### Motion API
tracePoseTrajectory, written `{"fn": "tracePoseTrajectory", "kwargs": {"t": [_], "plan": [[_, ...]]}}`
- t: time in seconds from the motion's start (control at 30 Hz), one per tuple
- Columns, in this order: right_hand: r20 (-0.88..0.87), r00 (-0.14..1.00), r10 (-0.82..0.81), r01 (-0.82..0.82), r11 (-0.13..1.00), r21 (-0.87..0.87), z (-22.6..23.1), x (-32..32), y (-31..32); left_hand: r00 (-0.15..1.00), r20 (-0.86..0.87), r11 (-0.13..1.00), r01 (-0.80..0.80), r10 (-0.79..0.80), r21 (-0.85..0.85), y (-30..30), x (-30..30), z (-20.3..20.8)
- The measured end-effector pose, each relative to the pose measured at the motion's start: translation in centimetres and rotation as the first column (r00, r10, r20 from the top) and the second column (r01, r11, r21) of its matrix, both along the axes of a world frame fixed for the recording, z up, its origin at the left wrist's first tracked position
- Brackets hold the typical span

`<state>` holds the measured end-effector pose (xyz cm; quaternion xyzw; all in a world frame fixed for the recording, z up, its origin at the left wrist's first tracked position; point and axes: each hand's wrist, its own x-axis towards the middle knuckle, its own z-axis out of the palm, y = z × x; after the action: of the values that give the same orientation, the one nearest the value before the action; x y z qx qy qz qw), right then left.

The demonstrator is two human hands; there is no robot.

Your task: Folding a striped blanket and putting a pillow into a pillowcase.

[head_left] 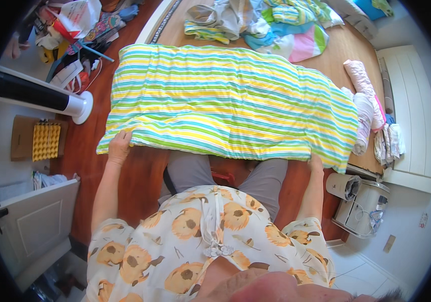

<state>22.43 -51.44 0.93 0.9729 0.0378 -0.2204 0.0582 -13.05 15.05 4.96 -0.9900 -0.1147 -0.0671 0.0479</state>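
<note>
A striped quilt [215, 95] in yellow, green, blue and white lies spread wide in front of me across a wooden bed board. Its near edge hangs over my knees. At the near left corner, my left hand [120, 145] is closed on the quilt's edge, fingers on top of the cloth. My right hand [315, 161] grips the same edge near the right corner, its fingers partly hidden by the fabric. Between the hands the edge runs nearly straight, with soft wrinkles along the left part.
Crumpled bedding [286, 30] is heaped at the far side of the bed board [349, 48]. Rolled pink and white cloth [364, 93] and folded clothes [389, 143] lie at the right. A white waste bin [341, 186] stands below. On the left are a black tower fan [34, 93] and a cardboard box [24, 138].
</note>
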Motion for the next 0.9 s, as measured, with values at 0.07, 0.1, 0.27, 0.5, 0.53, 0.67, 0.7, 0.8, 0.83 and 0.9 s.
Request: {"fn": "tracePoseTrajectory", "kwargs": {"t": [0.07, 0.1, 0.27, 0.5, 0.53, 0.67, 0.7, 0.8, 0.83, 0.9], "plan": [[-0.031, 0.999, 0.023, -0.023, 0.999, 0.031, -0.2, -0.9, 1.1, 0.998, 0.023, 0.996, -0.064, 0.065, -0.059, -0.6, -1.2, 0.2], [-0.056, 0.998, 0.04, -0.036, 0.997, 0.061, 0.0, -1.0, 1.8, 0.995, 0.019, 0.992, -0.096, 0.098, -0.087, -0.6, -1.8, 0.9], [0.036, 0.975, 0.218, -0.22, 0.974, 0.059, 1.7, -1.7, 6.6, 0.981, -0.08, 0.913, -0.194, 0.177, -0.358, -1.1, -3.2, 0.1], [0.307, 0.881, 0.36, -0.467, 0.765, 0.443, 1.8, -9.7, 18.5, 0.825, -0.198, 0.63, -0.538, 0.529, -0.56, 2.9, -0.3, -1.2], [0.304, 0.877, 0.371, -0.476, 0.758, 0.447, 1.3, -10.0, 19.1, 0.8, -0.082, 0.674, -0.551, 0.594, -0.492, 4.0, 0.1, -1.6], [0.305, 0.882, 0.359, -0.465, 0.764, 0.448, -0.5, -11.0, 19.6, 0.781, 0.196, 0.801, -0.548, 0.593, -0.241, 6.5, 3.2, -2.5], [0.263, 0.896, 0.358, -0.441, 0.785, 0.435, -0.5, -11.2, 19.5, 0.779, 0.193, 0.798, -0.55, 0.596, -0.245, 7.1, 3.8, -2.9], [0.209, 0.914, 0.348, -0.405, 0.814, 0.416, -0.2, -12.2, 18.3, 0.771, 0.168, 0.787, -0.586, 0.615, -0.193, 8.6, 5.9, -4.0], [0.207, 0.914, 0.348, -0.404, 0.819, 0.408, -0.1, -12.5, 18.0, 0.766, 0.122, 0.771, -0.603, 0.632, -0.205, 9.0, 6.3, -4.2], [0.187, 0.921, 0.341, -0.388, 0.791, 0.473, 0.0, -13.0, 17.4, 0.761, 0.072, 0.755, -0.618, 0.644, -0.221, 9.4, 6.9, -4.9]]}}
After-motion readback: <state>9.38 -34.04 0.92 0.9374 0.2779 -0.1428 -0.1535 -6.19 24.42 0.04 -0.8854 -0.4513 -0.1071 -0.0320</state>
